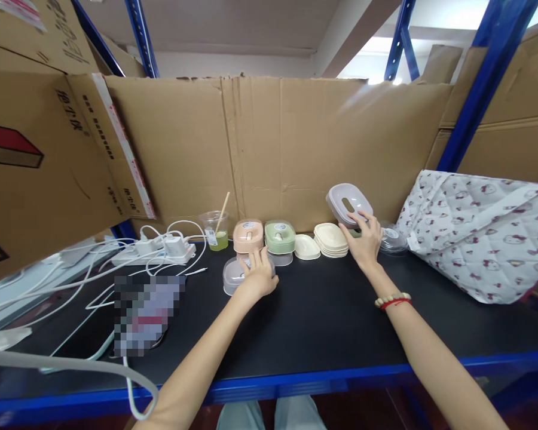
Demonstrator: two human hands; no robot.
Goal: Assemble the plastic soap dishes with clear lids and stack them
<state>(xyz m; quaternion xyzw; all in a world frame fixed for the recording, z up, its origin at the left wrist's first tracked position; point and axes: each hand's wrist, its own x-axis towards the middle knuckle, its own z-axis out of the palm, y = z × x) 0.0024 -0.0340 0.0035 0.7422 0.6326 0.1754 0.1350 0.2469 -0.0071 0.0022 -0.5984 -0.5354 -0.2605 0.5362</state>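
My left hand [259,273] lies over the right part of a small grey lidded box [233,275] on the black table, fingers across its top and thumb at its right side. Behind it stand a peach box [248,236] and a green box [280,237], each resting on another box. Raised at the right, my right hand [365,237] grips a pale lilac lid [349,200] with an oval slot, tilted above the table. Left of that hand are a stack of cream lids [330,240] and a single cream lid [306,246]. Clear plastic covers [392,239] lie to its right.
A plastic cup [217,232] with green liquid and a stick stands at the back. A power strip [179,254] with tangled white cables and a blurred-out item [147,316] lie left. A quilted bag [484,233] sits right. A cardboard wall [296,143] closes the back.
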